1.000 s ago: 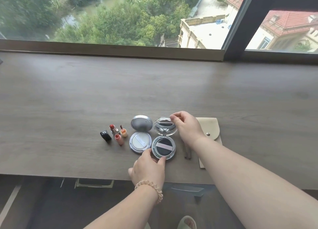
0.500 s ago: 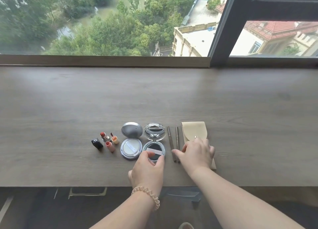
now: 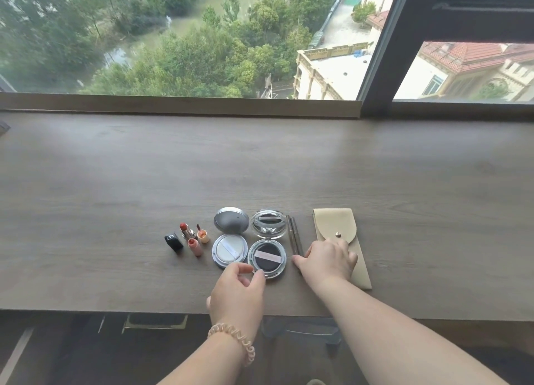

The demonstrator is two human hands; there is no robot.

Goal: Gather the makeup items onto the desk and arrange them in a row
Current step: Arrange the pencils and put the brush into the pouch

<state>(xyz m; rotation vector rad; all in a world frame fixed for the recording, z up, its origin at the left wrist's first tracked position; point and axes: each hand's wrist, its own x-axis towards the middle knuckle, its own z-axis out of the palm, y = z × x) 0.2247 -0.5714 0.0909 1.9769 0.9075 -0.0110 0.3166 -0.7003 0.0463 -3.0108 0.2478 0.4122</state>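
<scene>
On the desk (image 3: 115, 182) the left hand (image 3: 238, 292) curls loosely, thumb and forefinger apart at the near rim of the dark compact (image 3: 267, 257), pinching nothing that can be seen. The right hand (image 3: 328, 259) lies flat with fingers spread, palm on the pouch (image 3: 335, 225), thumb tip at the near ends of the two pencils (image 3: 294, 234), gripping nothing. Left of the left fingers lie the white compact (image 3: 229, 250), lipsticks (image 3: 192, 238) and a black cap (image 3: 174, 241), all in a row.
</scene>
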